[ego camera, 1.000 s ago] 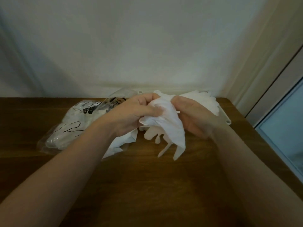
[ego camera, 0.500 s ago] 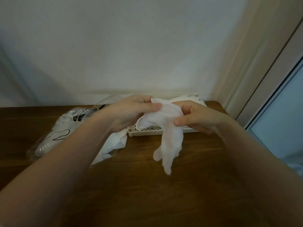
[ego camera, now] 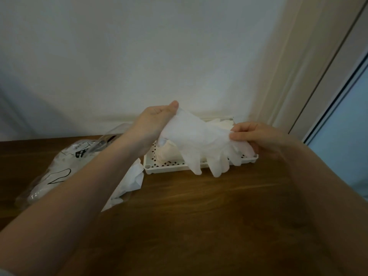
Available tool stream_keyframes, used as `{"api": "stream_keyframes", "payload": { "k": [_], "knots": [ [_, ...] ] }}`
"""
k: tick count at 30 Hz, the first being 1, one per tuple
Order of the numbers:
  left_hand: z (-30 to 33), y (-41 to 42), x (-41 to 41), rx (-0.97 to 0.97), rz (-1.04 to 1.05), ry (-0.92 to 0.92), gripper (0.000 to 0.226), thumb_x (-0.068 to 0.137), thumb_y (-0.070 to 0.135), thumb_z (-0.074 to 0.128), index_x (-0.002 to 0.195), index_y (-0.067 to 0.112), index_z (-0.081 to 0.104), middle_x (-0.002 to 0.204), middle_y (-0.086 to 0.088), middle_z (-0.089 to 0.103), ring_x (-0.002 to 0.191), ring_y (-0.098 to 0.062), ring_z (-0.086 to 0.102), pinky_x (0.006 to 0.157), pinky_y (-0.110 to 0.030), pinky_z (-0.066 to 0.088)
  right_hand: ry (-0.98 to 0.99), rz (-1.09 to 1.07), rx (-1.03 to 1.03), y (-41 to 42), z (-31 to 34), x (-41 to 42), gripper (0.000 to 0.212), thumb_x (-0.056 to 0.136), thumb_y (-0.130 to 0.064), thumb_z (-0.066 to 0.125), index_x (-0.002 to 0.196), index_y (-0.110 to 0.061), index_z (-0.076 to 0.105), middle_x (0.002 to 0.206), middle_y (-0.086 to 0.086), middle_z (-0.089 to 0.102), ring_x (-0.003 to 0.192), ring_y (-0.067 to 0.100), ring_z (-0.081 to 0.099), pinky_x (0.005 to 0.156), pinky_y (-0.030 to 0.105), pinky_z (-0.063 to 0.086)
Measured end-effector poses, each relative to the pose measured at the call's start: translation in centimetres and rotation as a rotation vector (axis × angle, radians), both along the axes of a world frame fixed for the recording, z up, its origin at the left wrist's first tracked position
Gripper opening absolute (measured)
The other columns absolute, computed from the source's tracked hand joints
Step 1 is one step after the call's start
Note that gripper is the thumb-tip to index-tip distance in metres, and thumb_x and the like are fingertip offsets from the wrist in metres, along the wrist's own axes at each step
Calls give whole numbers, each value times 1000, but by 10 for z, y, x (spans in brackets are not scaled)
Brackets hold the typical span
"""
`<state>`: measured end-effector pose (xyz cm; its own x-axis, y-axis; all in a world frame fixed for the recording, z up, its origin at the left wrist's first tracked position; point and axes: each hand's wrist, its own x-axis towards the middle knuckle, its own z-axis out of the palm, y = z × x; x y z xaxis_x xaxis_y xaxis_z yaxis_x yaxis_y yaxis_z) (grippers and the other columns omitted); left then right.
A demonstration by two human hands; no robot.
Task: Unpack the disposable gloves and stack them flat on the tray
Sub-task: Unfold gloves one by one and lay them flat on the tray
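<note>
Dark brown wooden tabletop (ego camera: 199,216) fills near scene. Clear crinkled plastic bag with black print (ego camera: 59,168), left, still holds white gloves, some spilling from mouth. White perforated plastic tray (ego camera: 165,169), far centre by wall, already carries pale glove pile. Thin white disposable glove (ego camera: 199,144) held spread in air over tray, fingers dangling past near rim. Left hand (ego camera: 153,124) pinches cuff end; right hand (ego camera: 254,136) pinches opposite edge. Glove looks featherlight, limp, clingy; best gripped at cuff and fingertip end, kept taut while lowering.

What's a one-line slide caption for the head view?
Both hands, left hand and right hand, stretch a white disposable glove above the perforated tray beside the opened bag.
</note>
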<state>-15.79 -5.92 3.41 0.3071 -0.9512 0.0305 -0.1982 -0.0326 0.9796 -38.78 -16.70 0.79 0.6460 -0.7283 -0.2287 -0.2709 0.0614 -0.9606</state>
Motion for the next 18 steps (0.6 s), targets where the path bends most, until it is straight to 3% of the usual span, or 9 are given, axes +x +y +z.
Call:
{"api": "stream_keyframes", "payload": {
  "k": [2, 4, 6, 9, 12, 14, 16, 18],
  "knots": [
    [-6, -8, -2, 19, 50, -81, 46, 96, 44, 41, 83, 9, 68, 75, -9, 70, 66, -19, 64, 67, -28, 50, 6, -101, -33, -6, -5, -1, 13, 77, -26, 65, 74, -14, 60, 77, 1, 63, 78, 20, 59, 78, 35, 49],
    [-14, -17, -8, 3, 53, -246, 56, 96, 45, 39, 87, -6, 61, 67, -15, 57, 55, -21, 52, 57, -29, 43, -54, -254, -48, -10, -11, 1, 18, 93, -25, 54, 78, -14, 57, 83, 4, 61, 84, 24, 57, 82, 39, 47],
    [-25, -26, -15, -8, 17, -391, 50, 95, 44, 42, 89, -4, 58, 66, -11, 54, 54, -21, 49, 56, -31, 41, -38, -413, -190, -16, -15, 5, 20, 98, -28, 48, 86, -14, 56, 88, 7, 57, 82, 24, 55, 77, 39, 48],
    [-39, -40, -23, 21, -1, -519, 35, 96, 40, 43, 97, 8, 56, 80, -7, 63, 71, -22, 60, 68, -37, 48, 150, -576, -551, -29, -11, 12, 17, 97, -33, 46, 97, -17, 53, 88, -3, 52, 71, 9, 48, 61, 27, 42],
    [-51, -54, -16, 44, 72, -621, 31, 98, 36, 39, 88, 11, 53, 69, -1, 56, 63, -16, 55, 64, -25, 39, 267, -558, -770, -50, -4, 25, 14, 95, -32, 51, 95, -19, 55, 92, -1, 54, 74, 10, 49, 60, 27, 40],
    [-56, -61, -6, 61, 127, -683, 33, 99, 35, 38, 73, 17, 45, 60, 3, 47, 55, -10, 46, 54, -15, 31, 466, -497, -871, -63, -6, 40, 17, 95, -33, 50, 99, -18, 57, 101, 7, 61, 87, 23, 56, 70, 32, 43],
    [-61, -67, 4, 78, 153, -753, 37, 100, 34, 37, 66, 19, 37, 58, 3, 43, 54, -10, 42, 53, -22, 31, 719, -432, -1006, -67, -14, 54, 26, 95, -32, 50, 114, -15, 55, 114, 11, 60, 104, 30, 54, 87, 38, 39],
    [-67, -71, 13, 121, 167, -877, 38, 100, 36, 35, 68, 16, 39, 58, 2, 44, 55, -16, 44, 60, -33, 36, 737, -416, -1218, -60, -25, 70, 34, 92, -23, 56, 124, -11, 53, 124, 15, 55, 117, 35, 48, 104, 43, 29]
  ]
}}
